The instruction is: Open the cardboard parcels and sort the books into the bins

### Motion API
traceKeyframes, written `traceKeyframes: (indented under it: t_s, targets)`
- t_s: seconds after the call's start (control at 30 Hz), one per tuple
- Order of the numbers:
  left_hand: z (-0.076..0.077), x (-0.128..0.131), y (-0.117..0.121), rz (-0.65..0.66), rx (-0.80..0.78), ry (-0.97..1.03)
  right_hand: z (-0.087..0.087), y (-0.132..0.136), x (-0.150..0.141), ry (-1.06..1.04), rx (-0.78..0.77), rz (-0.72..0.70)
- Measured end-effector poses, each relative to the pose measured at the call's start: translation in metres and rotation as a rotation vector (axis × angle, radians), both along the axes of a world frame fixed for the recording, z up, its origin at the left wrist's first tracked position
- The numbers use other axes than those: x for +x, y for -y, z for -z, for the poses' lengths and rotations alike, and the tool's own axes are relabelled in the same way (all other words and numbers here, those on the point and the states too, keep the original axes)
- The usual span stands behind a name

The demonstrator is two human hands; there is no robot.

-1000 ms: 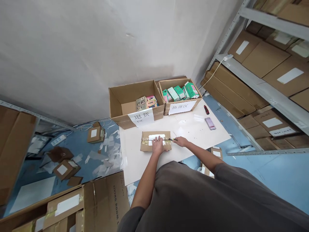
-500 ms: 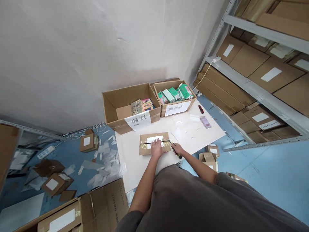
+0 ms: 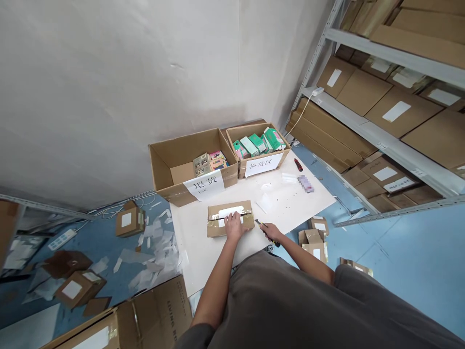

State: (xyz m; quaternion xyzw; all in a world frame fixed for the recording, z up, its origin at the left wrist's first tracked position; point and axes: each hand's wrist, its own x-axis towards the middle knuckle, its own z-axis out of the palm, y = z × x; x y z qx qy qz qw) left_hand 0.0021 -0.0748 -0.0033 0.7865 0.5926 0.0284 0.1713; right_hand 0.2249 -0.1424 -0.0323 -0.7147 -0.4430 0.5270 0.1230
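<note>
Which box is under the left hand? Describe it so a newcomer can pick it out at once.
Find the white table, with two open cartons along its far side. In front of them lies a small brown box, the left hand on top. Unlike those cartons, it has a dark slit across its taped top, running through a white label.

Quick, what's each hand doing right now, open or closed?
Left hand: touching the carton; grip can't be told.
Right hand: closed, holding the box cutter.
</note>
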Motion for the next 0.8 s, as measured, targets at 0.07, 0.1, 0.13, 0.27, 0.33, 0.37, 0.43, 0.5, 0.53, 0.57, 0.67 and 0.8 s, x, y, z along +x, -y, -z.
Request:
traceKeyframes:
  t_s: [0.07,0.1,0.13,0.27,0.33,0.37,0.43,0.5,0.53,0.57,0.67,0.8]
  targets:
    - [-0.002,0.000,0.001,-0.013,0.012,0.004,-0.006,-0.008,0.002,0.055,0.045,-0.004]
    - [-0.003,0.000,0.001,-0.008,0.011,0.005,-0.010,-0.013,0.002,0.079,0.072,-0.012]
    - [-0.004,-0.001,0.001,0.003,0.005,0.004,-0.014,-0.020,0.002,0.100,0.094,-0.025]
    - [-0.003,-0.002,0.001,0.028,-0.026,-0.015,-0.022,-0.038,-0.005,0.112,0.087,-0.086]
    - [-0.003,-0.004,0.003,0.032,-0.038,-0.010,-0.018,-0.037,-0.008,0.075,0.058,-0.116]
    - [-0.003,-0.006,0.003,0.036,-0.043,0.000,-0.015,-0.033,-0.008,0.050,0.045,-0.127]
    - [-0.004,-0.011,0.002,0.047,-0.053,0.039,-0.008,-0.023,-0.007,0.001,0.023,-0.122]
    - [-0.008,-0.017,-0.005,0.047,-0.057,0.079,-0.002,-0.013,-0.005,-0.033,0.014,-0.072]
    - [-0.009,-0.019,-0.011,0.041,-0.053,0.085,-0.001,-0.010,-0.003,-0.041,0.017,-0.034]
    - [-0.011,-0.021,-0.018,0.035,-0.044,0.076,0.000,-0.007,-0.001,-0.041,0.024,0.010]
    - [-0.011,-0.025,-0.041,0.023,-0.042,-0.015,-0.006,-0.005,0.003,-0.010,0.040,0.075]
    - [-0.002,-0.025,-0.057,0.034,-0.091,-0.097,-0.021,-0.010,0.005,0.110,0.093,-0.034]
